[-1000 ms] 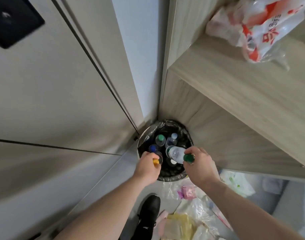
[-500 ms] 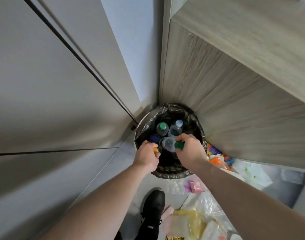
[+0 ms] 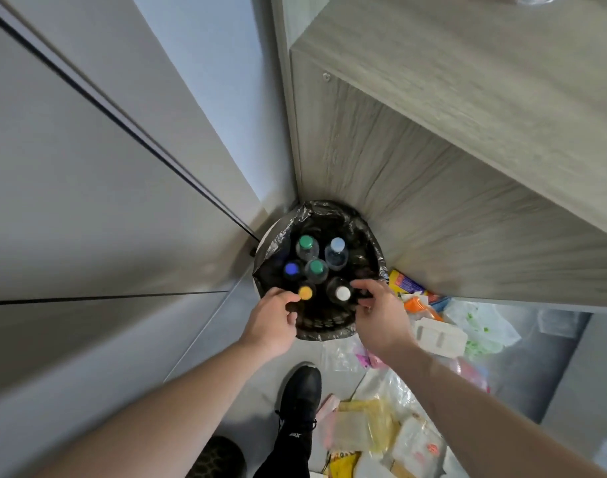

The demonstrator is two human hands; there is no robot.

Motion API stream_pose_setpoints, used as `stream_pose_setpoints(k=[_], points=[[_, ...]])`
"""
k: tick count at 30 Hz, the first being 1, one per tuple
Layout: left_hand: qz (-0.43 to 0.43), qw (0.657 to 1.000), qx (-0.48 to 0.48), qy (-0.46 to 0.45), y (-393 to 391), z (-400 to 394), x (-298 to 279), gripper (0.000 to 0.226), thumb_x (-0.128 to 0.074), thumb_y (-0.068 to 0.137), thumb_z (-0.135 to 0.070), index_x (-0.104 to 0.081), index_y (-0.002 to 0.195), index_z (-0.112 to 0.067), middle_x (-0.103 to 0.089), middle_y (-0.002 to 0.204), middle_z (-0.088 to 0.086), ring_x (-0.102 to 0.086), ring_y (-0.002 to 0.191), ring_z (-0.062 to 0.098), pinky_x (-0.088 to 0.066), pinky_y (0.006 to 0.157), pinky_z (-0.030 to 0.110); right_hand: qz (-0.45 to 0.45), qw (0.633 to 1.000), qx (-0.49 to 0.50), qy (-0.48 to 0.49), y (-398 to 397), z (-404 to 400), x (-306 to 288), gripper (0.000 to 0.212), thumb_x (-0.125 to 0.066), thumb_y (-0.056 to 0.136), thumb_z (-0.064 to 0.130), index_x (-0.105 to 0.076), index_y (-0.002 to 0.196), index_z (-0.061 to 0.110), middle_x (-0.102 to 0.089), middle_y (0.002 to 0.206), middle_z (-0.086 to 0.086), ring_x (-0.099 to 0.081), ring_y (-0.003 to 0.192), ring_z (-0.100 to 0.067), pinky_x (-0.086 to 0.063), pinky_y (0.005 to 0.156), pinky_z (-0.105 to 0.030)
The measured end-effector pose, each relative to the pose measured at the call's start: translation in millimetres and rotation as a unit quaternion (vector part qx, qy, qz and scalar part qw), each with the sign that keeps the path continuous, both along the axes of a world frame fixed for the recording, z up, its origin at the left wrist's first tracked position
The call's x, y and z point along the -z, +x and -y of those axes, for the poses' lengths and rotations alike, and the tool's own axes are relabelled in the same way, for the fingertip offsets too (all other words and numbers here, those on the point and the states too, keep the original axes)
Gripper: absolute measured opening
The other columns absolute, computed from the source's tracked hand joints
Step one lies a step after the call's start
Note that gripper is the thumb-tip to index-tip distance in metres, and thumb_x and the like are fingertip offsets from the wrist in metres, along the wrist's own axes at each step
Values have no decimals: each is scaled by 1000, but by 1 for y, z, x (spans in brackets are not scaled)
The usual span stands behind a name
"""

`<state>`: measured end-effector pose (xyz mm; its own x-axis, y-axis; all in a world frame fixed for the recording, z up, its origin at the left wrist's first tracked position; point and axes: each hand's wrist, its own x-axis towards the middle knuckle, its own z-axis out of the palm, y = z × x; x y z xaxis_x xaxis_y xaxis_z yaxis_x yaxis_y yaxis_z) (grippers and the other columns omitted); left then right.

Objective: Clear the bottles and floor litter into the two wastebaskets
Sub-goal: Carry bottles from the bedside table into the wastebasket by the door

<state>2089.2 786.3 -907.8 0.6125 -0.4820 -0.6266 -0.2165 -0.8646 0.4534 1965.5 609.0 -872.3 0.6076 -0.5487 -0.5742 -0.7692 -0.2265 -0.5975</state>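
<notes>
A wastebasket [image 3: 324, 331] lined with a black bag stands in the corner between the wall and a wooden cabinet. Several bottles stand upright inside it, among them a green-capped bottle [image 3: 316, 267], an orange-capped bottle [image 3: 305, 292] and a white-capped bottle [image 3: 342, 293]. My left hand [image 3: 271, 319] hovers at the near left rim, with a fingertip just touching the orange cap and the other fingers loosely curled. Over the near right rim, beside the white cap, my right hand [image 3: 378, 313] holds nothing. Floor litter [image 3: 364, 426] of wrappers and plastic bags lies to the right.
The wooden cabinet [image 3: 433, 201] overhangs the basket on the right; white sliding doors [image 3: 88, 201] close the left. My black shoe [image 3: 300, 395] stands just in front of the basket. A white plastic tray [image 3: 440, 336] and colourful wrappers [image 3: 403, 282] lie under the cabinet.
My right hand has let go of the green-capped bottle, which now stands in the basket. My left hand's grip on the orange-capped bottle has come off. Both hands have drawn back toward me.
</notes>
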Motion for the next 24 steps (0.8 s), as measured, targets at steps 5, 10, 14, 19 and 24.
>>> stream_pose_setpoints(k=[5,10,14,19,24], points=[[-2,1000,7,-17,-39,-19,-49,35,-60,94,-9,-68,126,-22,-54,125,-11,-67,101,13,-51,100,31,-52,998,23,20,-94,-17,-47,51,-54,91,2,-58,134,29,-52,138,8,-61,117,-15,-51,93,-24],[-5,995,102,18,-93,-25,-132,38,-57,98,-13,-61,135,-21,-44,137,-10,-55,124,14,-42,109,30,-123,991,29,41,-180,-33,-126,66,-59,85,12,-45,147,29,-44,151,8,-51,134,-19,-45,108,-32],[0,987,157,26,-139,-21,-235,44,-54,100,-21,-53,144,-25,-35,150,-9,-42,139,14,-34,116,28,-137,988,42,59,-237,-40,-223,75,-58,83,16,-36,154,26,-38,158,6,-40,143,-19,-37,118,-35],[2,983,182,-1,-183,-8,-368,45,-54,103,-29,-48,147,-29,-29,157,-11,-32,146,15,-32,118,33,-118,989,77,42,-294,-50,-357,69,-59,88,22,-36,153,28,-37,157,8,-42,141,-18,-37,117,-35],[-41,965,257,-41,-216,19,-453,50,-54,102,-32,-44,151,-26,-27,159,-9,-27,148,15,-27,121,35,-124,978,169,17,-333,-72,-444,66,-58,88,41,-42,151,29,-40,156,9,-40,143,-14,-36,118,-33]])
